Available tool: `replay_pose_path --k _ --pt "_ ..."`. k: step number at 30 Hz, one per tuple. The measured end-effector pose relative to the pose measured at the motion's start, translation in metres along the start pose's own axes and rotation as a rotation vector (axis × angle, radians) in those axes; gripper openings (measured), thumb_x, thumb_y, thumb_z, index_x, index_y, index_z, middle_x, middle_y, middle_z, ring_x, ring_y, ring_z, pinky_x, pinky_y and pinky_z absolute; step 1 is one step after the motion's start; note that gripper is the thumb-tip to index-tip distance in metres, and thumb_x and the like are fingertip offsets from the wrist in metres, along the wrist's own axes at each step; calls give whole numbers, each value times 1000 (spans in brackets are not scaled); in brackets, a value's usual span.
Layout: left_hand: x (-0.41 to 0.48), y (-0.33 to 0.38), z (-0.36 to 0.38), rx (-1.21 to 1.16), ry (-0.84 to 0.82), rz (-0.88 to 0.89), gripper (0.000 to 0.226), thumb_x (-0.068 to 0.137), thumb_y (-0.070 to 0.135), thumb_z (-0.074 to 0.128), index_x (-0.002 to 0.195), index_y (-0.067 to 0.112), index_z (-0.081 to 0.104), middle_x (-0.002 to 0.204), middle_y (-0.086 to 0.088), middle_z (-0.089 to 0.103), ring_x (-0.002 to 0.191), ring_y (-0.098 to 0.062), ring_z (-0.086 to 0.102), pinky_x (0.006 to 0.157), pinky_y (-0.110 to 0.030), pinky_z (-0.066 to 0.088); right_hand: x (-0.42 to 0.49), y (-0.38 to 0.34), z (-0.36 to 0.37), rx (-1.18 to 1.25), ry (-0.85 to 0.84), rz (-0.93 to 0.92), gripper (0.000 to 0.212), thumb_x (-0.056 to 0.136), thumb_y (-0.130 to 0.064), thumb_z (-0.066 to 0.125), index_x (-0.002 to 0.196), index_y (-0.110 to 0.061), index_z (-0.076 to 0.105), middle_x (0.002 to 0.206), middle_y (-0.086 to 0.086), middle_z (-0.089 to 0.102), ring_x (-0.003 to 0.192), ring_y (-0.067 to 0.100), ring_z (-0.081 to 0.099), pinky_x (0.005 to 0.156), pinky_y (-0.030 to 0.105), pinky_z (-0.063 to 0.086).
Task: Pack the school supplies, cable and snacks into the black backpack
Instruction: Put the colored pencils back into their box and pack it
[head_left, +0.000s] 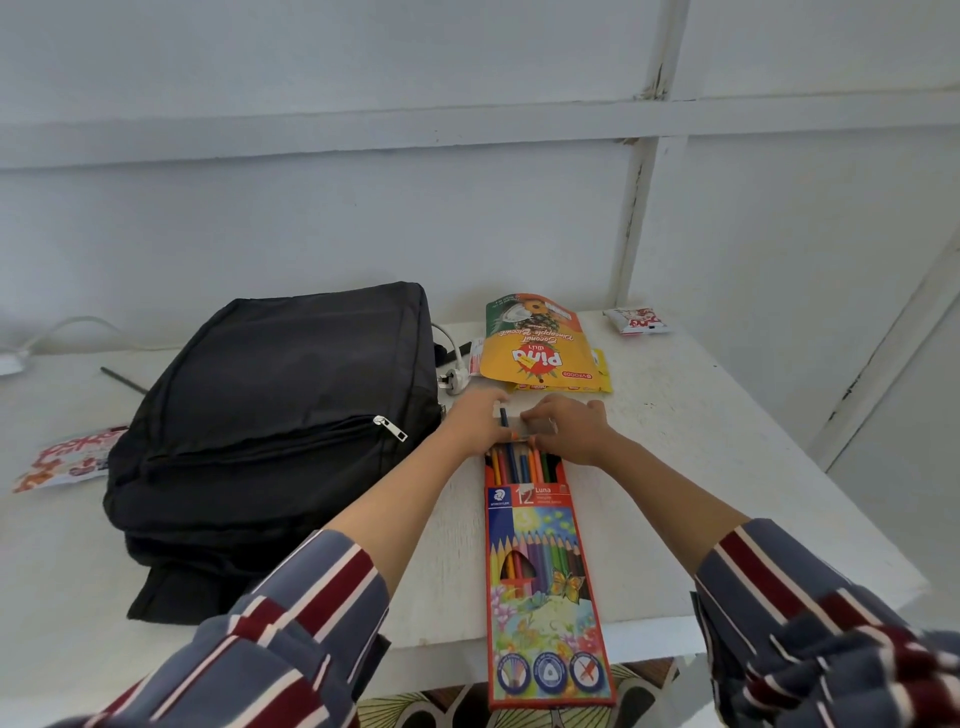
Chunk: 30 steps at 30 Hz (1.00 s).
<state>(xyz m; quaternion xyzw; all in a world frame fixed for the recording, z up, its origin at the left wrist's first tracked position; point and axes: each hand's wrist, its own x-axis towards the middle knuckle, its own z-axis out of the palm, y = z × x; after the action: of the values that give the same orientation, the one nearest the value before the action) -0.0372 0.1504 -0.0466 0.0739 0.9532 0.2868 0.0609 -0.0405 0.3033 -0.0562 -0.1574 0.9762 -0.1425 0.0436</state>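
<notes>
White table (675, 415) — one backpack (280, 405), one white plug (457, 382), one pencil box (545, 587); left hand (475, 423), right hand (569, 428) pinch its flap.

On a white table (675, 441), the left hand (475, 423) and right hand (569, 428) hold the open flap end of a Staedtler coloured pencil box (545, 571) beside the black backpack (275, 415); a Pina biscuit pouch (537, 348) lies just beyond
</notes>
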Motion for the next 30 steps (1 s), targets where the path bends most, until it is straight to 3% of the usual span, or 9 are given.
replay_pose_path --k 2,6,9,12,16,21,24,30 --pt "3 -3 2 48 -11 8 63 82 24 70 137 10 42 139 -13 42 126 -27 41 103 -35 37 3 -1 0 73 8 2 40 88 -25 60 128 -24 54 129 1 49 121 19 43 99 38 28" --pt "6 -5 0 31 -99 -22 37 83 23 67 111 3 55 115 -15 58 104 -28 55 83 -35 44 6 0 2 196 14 -28 41 84 -12 65 124 -15 59 124 9 49 114 21 46 86 25 37" --pt "7 -6 -2 -9 -101 -24 33 82 22 68 107 2 59 109 -15 62 100 -29 58 83 -38 47 7 0 1 211 32 -41 39 86 -9 63 125 -11 59 123 11 48 112 22 46 82 22 35" --pt "6 -4 -2 -49 -102 -16 44 81 20 69 121 8 56 120 -13 59 109 -27 57 92 -41 49 10 1 0 216 41 -43 37 88 -8 60 125 -9 59 123 12 46 113 23 45 82 23 36" --pt "9 -2 -2 92 -132 27 58 86 25 65 137 9 42 141 -12 41 128 -27 39 103 -35 36 17 5 1 251 64 -16 36 86 -7 62 122 -8 60 123 11 44 113 24 44 80 21 35" --pt "14 -7 -3 21 -176 -9 58 82 24 69 135 15 48 149 -4 30 136 -25 29 104 -34 33 23 9 -3 232 82 -36 35 87 -7 60 122 -8 60 120 12 47 111 25 45 81 22 36" --pt "15 -9 -2 -72 -113 -46 41 77 21 75 117 16 65 144 -4 36 133 -23 31 101 -31 33 28 12 -3 204 82 -35 38 88 -10 60 126 -9 57 118 12 48 109 24 46 79 22 34" --pt "12 -8 -1 -85 -123 -43 37 78 17 73 114 16 65 142 -4 37 130 -22 35 99 -31 35 31 14 -1 170 92 -33 40 88 -14 60 128 -10 55 119 11 48 108 21 45 80 21 33"
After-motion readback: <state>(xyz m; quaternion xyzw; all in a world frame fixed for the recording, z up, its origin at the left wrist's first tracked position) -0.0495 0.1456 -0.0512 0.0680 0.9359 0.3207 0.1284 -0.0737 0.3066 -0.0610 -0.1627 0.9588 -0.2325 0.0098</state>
